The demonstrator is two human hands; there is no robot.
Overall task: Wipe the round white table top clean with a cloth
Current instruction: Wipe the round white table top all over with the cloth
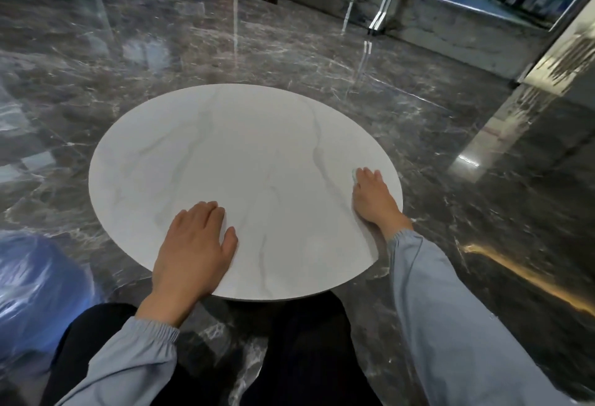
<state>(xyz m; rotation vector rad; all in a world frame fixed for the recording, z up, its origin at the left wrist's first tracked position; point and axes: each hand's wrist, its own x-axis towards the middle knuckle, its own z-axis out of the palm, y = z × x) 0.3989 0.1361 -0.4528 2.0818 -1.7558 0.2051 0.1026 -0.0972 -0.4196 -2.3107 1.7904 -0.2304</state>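
The right hand (370, 196) is pressing flat, fingers straight, on the cloth (354, 176) at the counter's (225, 148) four o'clock rim. Most of the top is lying toward ten o'clock. The left hand (193, 238), spread flat, is bracing at seven o'clock.

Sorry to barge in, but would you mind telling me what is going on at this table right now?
The round white table top appears to be in the middle of a wipe-down. The right hand lies flat near the table's right edge, pressing down a small pale cloth, of which only a corner shows beside the hand. The left hand rests flat on the near left part and holds nothing.
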